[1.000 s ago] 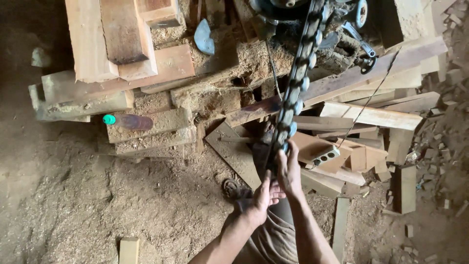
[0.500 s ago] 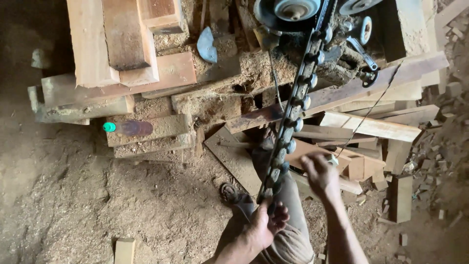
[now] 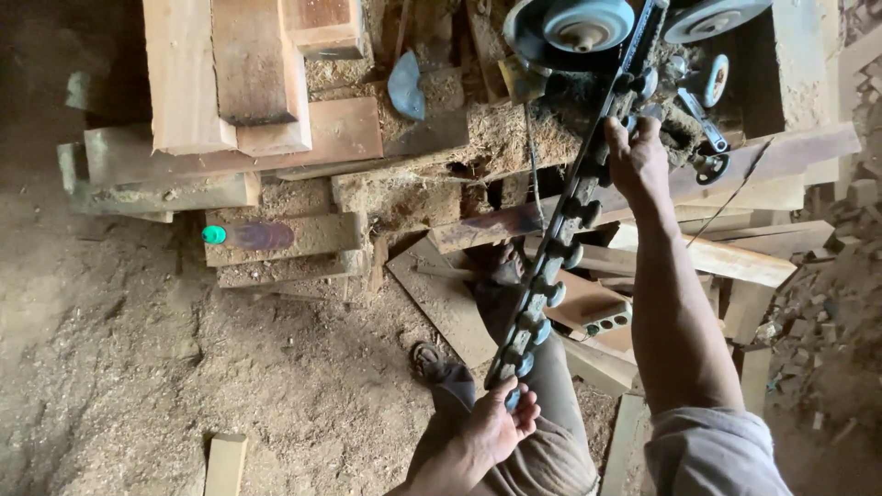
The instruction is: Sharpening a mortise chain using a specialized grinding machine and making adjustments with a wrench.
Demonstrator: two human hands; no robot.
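Note:
A long dark roller chain (image 3: 562, 241) runs diagonally from the machine's wheels at the top down toward my lap. My left hand (image 3: 496, 424) grips its lower end, fingers curled around the last links. My right hand (image 3: 636, 158) reaches far up and holds the chain's upper part just below a round metal wheel (image 3: 571, 28). A second wheel (image 3: 712, 15) sits at the top right. My legs in dark trousers (image 3: 542, 441) and a sandalled foot (image 3: 430, 360) are below the chain.
Stacked timber planks (image 3: 230, 83) fill the upper left. A plastic bottle with a green cap (image 3: 248, 235) lies on a plank. Offcuts and boards (image 3: 735, 262) pile up on the right, a perforated brick (image 3: 602, 317) among them. Sawdust covers the ground (image 3: 184, 367).
My right hand has risen from beside the left hand near the chain's lower end up to the top by the wheels. The left hand stayed at the bottom of the chain.

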